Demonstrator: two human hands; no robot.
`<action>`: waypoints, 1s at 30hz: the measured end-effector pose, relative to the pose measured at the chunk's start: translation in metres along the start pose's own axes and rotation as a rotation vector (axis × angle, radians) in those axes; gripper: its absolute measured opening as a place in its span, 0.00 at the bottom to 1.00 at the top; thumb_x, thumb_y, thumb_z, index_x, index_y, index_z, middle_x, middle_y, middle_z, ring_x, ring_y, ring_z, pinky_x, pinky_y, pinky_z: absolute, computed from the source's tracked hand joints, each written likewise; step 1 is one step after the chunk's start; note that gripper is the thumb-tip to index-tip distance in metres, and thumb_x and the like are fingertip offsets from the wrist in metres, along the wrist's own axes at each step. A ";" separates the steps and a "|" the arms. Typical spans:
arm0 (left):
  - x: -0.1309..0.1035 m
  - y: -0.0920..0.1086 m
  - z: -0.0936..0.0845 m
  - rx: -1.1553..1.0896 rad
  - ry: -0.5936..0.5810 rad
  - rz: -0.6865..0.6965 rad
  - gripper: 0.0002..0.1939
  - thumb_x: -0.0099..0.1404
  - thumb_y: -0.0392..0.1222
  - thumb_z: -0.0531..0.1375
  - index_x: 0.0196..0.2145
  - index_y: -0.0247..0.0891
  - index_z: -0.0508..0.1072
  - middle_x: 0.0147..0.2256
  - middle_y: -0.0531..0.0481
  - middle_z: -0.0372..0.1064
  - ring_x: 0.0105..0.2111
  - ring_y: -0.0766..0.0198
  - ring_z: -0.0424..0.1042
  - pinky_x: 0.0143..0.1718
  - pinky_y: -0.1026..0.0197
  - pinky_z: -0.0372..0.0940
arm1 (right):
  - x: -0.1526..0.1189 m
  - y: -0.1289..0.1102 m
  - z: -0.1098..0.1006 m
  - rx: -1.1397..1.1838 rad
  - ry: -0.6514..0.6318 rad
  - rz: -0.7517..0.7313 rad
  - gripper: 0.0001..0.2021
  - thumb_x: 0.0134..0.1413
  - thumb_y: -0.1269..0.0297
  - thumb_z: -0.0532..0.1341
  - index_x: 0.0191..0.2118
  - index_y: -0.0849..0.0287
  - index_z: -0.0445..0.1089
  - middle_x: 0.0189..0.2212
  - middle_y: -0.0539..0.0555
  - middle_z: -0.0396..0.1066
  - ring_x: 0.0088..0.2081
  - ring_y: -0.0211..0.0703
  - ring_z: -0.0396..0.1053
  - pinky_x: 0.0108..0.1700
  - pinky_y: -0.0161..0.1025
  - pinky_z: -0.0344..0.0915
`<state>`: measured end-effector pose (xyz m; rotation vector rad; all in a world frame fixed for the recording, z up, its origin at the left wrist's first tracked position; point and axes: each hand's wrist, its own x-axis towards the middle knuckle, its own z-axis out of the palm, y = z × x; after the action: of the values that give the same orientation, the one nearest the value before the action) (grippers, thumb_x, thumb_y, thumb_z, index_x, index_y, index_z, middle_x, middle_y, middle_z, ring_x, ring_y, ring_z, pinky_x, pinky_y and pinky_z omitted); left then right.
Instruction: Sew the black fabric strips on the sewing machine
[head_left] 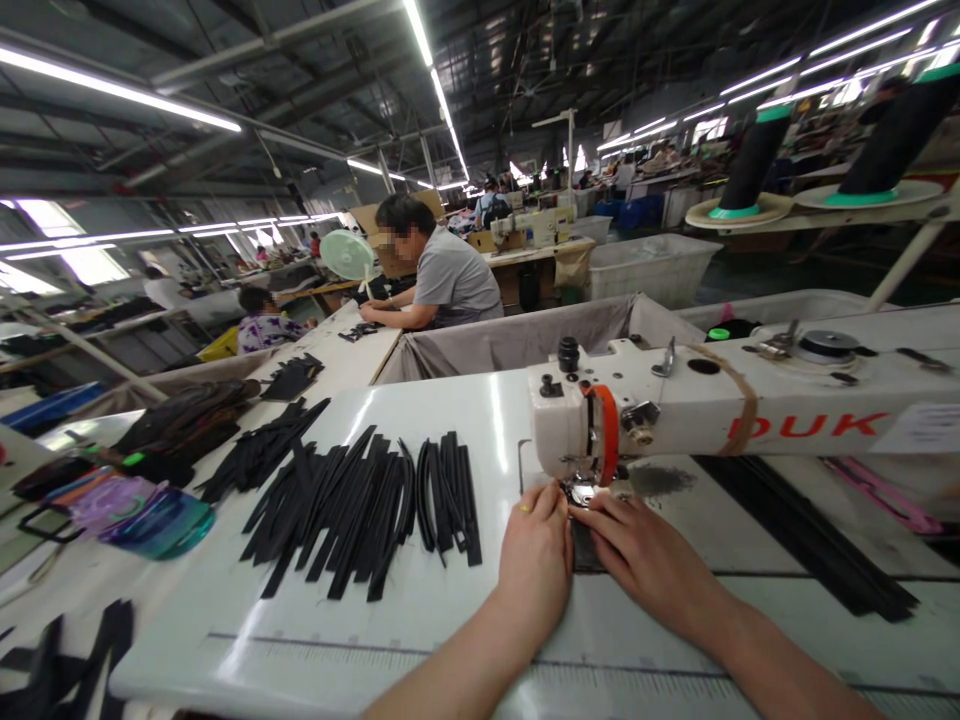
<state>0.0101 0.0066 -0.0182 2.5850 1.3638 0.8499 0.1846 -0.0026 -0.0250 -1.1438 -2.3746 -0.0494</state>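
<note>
Left hand: my left hand [534,545], fingers together and lightly bent, pressed down beside the needle area; can't tell if it pinches anything.
Right hand: my right hand [641,540], fingers reaching left to the dark piece; grip hidden, can't tell.
Dark piece: dark piece [589,553] between my hands, just below the needle area; long axis seems to run from the near side toward the needle, far end hidden.
Sewing machine: white sewing machine [675,405] with orange guard [607,435], arm running off right.
Strips, left: black strips [356,515] on the tabletop [187,625], mostly slanting from near left to far right.
Strips, right: long black bands [814,540] under the machine arm, slanting toward near right.
Jug: purple-teal jug [161,515], far left; contents unclear.
Bins: cloth-lined bin [517,335] behind the table, white tub [652,270] beyond; can't read contents.
Person: grey-shirted person [457,275], leaning over another table.
</note>
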 end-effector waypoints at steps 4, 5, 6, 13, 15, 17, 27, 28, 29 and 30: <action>-0.001 0.000 0.002 0.006 -0.014 -0.002 0.14 0.70 0.31 0.49 0.46 0.34 0.72 0.51 0.38 0.69 0.51 0.52 0.67 0.52 0.45 0.68 | 0.000 0.000 0.000 0.008 0.026 -0.004 0.17 0.61 0.73 0.53 0.54 0.58 0.68 0.40 0.57 0.72 0.40 0.50 0.70 0.43 0.49 0.69; -0.001 0.000 0.002 0.010 -0.023 -0.009 0.14 0.70 0.31 0.49 0.47 0.33 0.72 0.51 0.38 0.69 0.51 0.52 0.67 0.52 0.45 0.68 | -0.001 0.000 0.000 0.010 0.031 -0.006 0.17 0.61 0.73 0.53 0.54 0.58 0.68 0.41 0.57 0.72 0.40 0.50 0.70 0.43 0.49 0.69; -0.001 0.000 0.003 0.016 -0.033 -0.019 0.14 0.69 0.31 0.49 0.47 0.32 0.71 0.51 0.38 0.69 0.51 0.51 0.67 0.53 0.45 0.68 | -0.001 0.000 0.000 0.014 0.036 -0.007 0.17 0.61 0.73 0.53 0.53 0.58 0.68 0.41 0.57 0.72 0.40 0.50 0.70 0.43 0.49 0.69; 0.002 0.001 -0.002 0.022 -0.086 -0.048 0.13 0.68 0.30 0.50 0.45 0.32 0.72 0.49 0.39 0.70 0.50 0.51 0.67 0.53 0.46 0.67 | -0.001 0.001 0.001 0.028 0.008 0.002 0.16 0.61 0.74 0.53 0.52 0.60 0.69 0.41 0.58 0.72 0.40 0.50 0.69 0.43 0.49 0.69; 0.004 0.000 -0.002 0.038 -0.086 -0.012 0.13 0.68 0.30 0.50 0.43 0.31 0.73 0.49 0.38 0.70 0.49 0.51 0.67 0.53 0.47 0.66 | -0.001 0.001 0.001 0.028 0.014 0.004 0.16 0.61 0.75 0.53 0.51 0.60 0.69 0.41 0.58 0.72 0.40 0.50 0.69 0.42 0.49 0.69; 0.005 -0.003 -0.001 0.057 -0.077 0.016 0.13 0.68 0.30 0.49 0.43 0.31 0.73 0.46 0.37 0.71 0.47 0.51 0.67 0.52 0.46 0.67 | -0.001 0.000 0.001 0.028 0.016 0.002 0.15 0.60 0.75 0.53 0.51 0.60 0.69 0.40 0.58 0.72 0.40 0.50 0.69 0.42 0.48 0.69; 0.009 -0.008 -0.001 0.043 -0.072 0.043 0.13 0.67 0.29 0.49 0.40 0.33 0.74 0.42 0.39 0.72 0.45 0.51 0.68 0.50 0.46 0.67 | -0.001 -0.002 0.000 -0.010 0.025 -0.005 0.15 0.61 0.74 0.52 0.49 0.59 0.70 0.40 0.59 0.72 0.40 0.50 0.69 0.43 0.49 0.68; 0.009 -0.007 -0.001 0.045 -0.070 0.047 0.14 0.67 0.29 0.49 0.40 0.33 0.73 0.42 0.39 0.72 0.45 0.51 0.68 0.50 0.46 0.67 | -0.001 -0.001 0.000 -0.008 0.028 -0.007 0.15 0.61 0.74 0.53 0.49 0.59 0.70 0.40 0.59 0.71 0.40 0.50 0.69 0.43 0.49 0.68; 0.008 -0.006 0.000 0.047 -0.071 0.051 0.14 0.67 0.29 0.49 0.40 0.34 0.73 0.43 0.40 0.72 0.45 0.51 0.68 0.50 0.46 0.67 | -0.001 -0.001 0.000 -0.005 0.031 -0.008 0.15 0.60 0.74 0.53 0.49 0.59 0.70 0.40 0.58 0.71 0.40 0.50 0.69 0.43 0.49 0.68; 0.007 -0.005 0.000 0.050 -0.074 0.056 0.14 0.67 0.29 0.49 0.41 0.33 0.73 0.43 0.39 0.72 0.45 0.51 0.68 0.50 0.46 0.67 | -0.001 -0.001 0.001 -0.004 0.032 -0.007 0.15 0.60 0.74 0.53 0.49 0.59 0.70 0.40 0.58 0.71 0.40 0.50 0.69 0.43 0.49 0.68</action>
<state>0.0098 0.0152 -0.0165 2.6749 1.3155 0.7284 0.1842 -0.0040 -0.0258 -1.1282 -2.3512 -0.0748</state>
